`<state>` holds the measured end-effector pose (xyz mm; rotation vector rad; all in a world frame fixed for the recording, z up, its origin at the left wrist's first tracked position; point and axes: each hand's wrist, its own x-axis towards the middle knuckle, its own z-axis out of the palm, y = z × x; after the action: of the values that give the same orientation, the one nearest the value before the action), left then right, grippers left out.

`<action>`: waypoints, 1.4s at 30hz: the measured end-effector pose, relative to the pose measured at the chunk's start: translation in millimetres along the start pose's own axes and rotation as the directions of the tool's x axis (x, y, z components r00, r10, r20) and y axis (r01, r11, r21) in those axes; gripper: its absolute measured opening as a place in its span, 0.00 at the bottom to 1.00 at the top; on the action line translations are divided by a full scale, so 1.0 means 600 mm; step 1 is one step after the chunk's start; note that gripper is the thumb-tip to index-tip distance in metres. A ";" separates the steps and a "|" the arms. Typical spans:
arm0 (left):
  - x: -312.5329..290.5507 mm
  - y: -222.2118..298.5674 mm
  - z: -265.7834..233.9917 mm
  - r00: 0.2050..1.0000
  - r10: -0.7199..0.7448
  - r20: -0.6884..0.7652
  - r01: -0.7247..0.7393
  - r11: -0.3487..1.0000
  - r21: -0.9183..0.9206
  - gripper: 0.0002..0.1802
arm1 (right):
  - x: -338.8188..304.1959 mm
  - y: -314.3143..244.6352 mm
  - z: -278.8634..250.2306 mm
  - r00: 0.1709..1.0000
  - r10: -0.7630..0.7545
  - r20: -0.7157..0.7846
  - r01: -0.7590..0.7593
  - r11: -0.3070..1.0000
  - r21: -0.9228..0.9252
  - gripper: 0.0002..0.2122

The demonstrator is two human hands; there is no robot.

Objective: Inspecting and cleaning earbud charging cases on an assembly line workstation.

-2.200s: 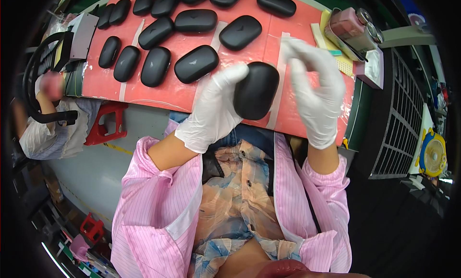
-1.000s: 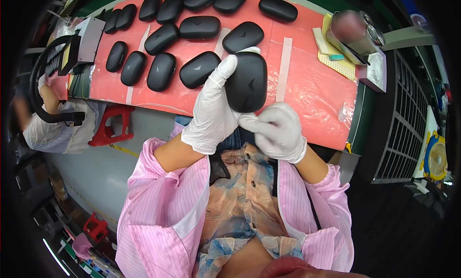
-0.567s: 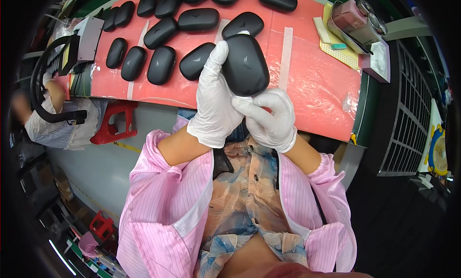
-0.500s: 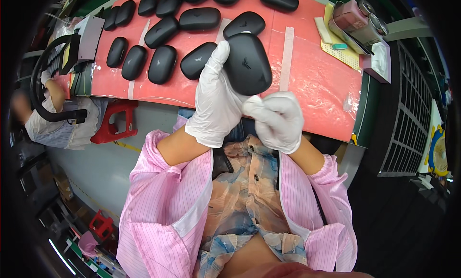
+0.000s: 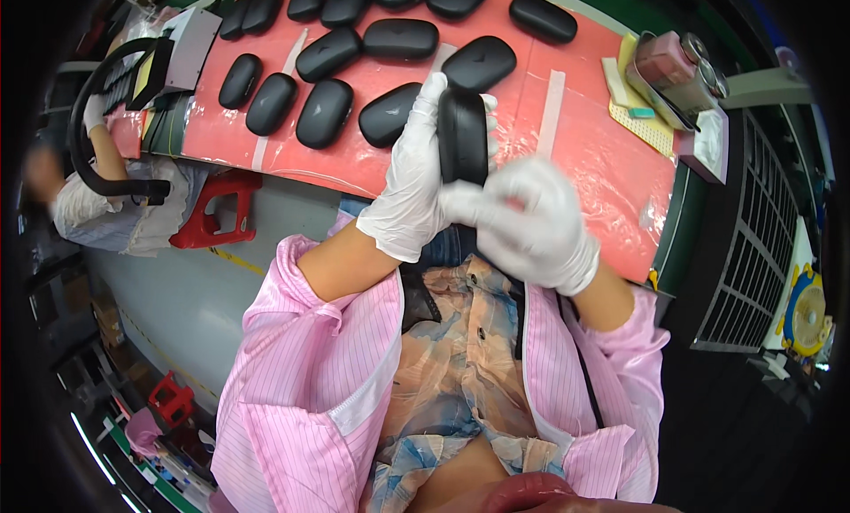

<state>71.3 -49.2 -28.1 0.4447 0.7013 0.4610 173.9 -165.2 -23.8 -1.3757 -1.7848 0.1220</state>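
My left hand (image 5: pixel 409 181), in a white glove, grips a black rounded hard-shell case (image 5: pixel 464 137) held edge-on above the table's front edge. Its thumb lies along the near side, and fingertips show behind the case. My right hand (image 5: pixel 536 225), gloved too and smeared by motion, is at the lower end of that case. Its thumb and forefinger are pinched together there; whatever they hold is hidden. Just beyond lie two similar cases, one dark case (image 5: pixel 479 64) and another case (image 5: pixel 388 115) partly behind my left hand.
Several more black cases (image 5: pixel 400 39) lie on the red table cover (image 5: pixel 602 185). At the right stand a tray with jars (image 5: pixel 668 66), a yellow pad (image 5: pixel 651 132) and a tissue box (image 5: pixel 706 146). A red stool (image 5: pixel 217 212) and another person (image 5: pixel 119 203) are at the left.
The held case has turned from showing its broad face to showing its narrow edge. My right hand has shifted slightly right and down. The whole view has swung a little.
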 end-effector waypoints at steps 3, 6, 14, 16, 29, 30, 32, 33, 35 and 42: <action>0.001 -0.001 -0.001 0.985 0.010 0.170 -0.003 0.999 -0.038 0.34 | -0.057 0.001 0.021 0.998 0.062 -0.004 -0.062 0.998 -0.029 0.20; 0.017 0.003 -0.022 0.881 -0.172 0.442 0.291 0.932 -0.217 0.39 | -0.068 0.006 -0.001 0.972 0.188 -0.142 -0.178 0.980 0.085 0.18; 0.004 -0.013 0.005 0.665 -0.133 0.735 0.610 0.665 -0.431 0.45 | 0.055 0.021 -0.044 0.938 0.219 -0.269 -0.206 0.976 0.075 0.15; -0.002 -0.008 0.010 0.923 -0.256 0.286 0.339 0.893 -0.294 0.36 | 0.043 0.018 -0.015 0.988 -0.010 -0.154 0.005 0.999 -0.032 0.13; -0.008 0.000 0.013 0.955 -0.258 0.145 0.271 0.959 -0.078 0.29 | 0.030 0.029 -0.058 0.940 0.220 -0.260 -0.220 0.975 0.030 0.17; -0.009 -0.005 0.015 0.974 -0.191 0.125 0.199 0.978 -0.054 0.27 | 0.036 0.032 -0.053 0.962 0.178 -0.208 -0.175 0.984 0.036 0.17; -0.011 -0.003 0.023 0.991 -0.128 0.030 0.131 0.983 -0.127 0.23 | 0.032 0.031 -0.024 0.986 -0.016 -0.169 0.011 0.999 -0.032 0.17; -0.013 0.001 0.021 0.979 -0.201 0.035 0.204 0.971 -0.124 0.22 | 0.022 0.013 -0.025 0.996 -0.051 -0.077 0.048 0.998 -0.041 0.18; -0.005 -0.011 0.005 0.984 -0.177 -0.021 0.176 0.984 -0.028 0.22 | -0.009 -0.009 -0.009 0.999 -0.007 -0.051 0.000 0.992 -0.129 0.19; -0.011 -0.011 0.016 0.950 -0.310 0.030 0.310 0.951 0.008 0.23 | -0.022 0.000 -0.013 0.998 0.019 -0.068 -0.026 0.993 -0.114 0.18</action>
<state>75.0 -60.4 -21.7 0.3353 0.7271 0.1554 179.3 -179.3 -26.3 -1.4642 -1.7438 -0.0148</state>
